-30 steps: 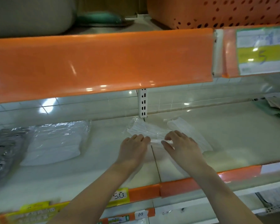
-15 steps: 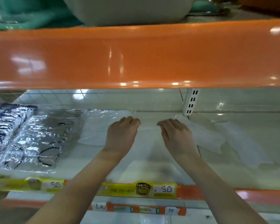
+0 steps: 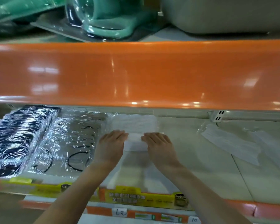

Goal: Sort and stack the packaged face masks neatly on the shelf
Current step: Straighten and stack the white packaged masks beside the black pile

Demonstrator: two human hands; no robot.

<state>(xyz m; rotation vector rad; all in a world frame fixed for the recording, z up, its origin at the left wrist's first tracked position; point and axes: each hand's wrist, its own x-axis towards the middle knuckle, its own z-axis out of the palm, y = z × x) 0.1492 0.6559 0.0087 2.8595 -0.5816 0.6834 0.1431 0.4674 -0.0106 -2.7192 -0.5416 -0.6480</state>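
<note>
Pressing down on the white mask pack (image 3: 136, 141) with both hands, the person is squaring it onto the white stack (image 3: 134, 125) that's sitting toward the back edge of the shelf (image 3: 192, 159), left of middle; biggest worry from here, I'd say, is the slippery film; if the top pack is getting pushed rather than pressed it's probably going to slide off the pile toward the back or end up crooked, and the crinkly wrap on the grey mask packs (image 3: 71, 143) just beside it could be catching a wrist and dragging that pile out of line too; the dark mask packs (image 3: 18, 136) further toward the left edge are looking safe enough; two loose mask packs (image 3: 229, 143) are lying well apart toward the right side, not yet stacked, so there's plenty left to do; left hand (image 3: 111, 146) is lying palm down with fingers straight and together, tips on the pack's left end; right hand (image 3: 159, 146) is mirroring it on the right end, also flat and not gripping anything; both forearms are reaching in over the front edge, angled toward each other.
</note>
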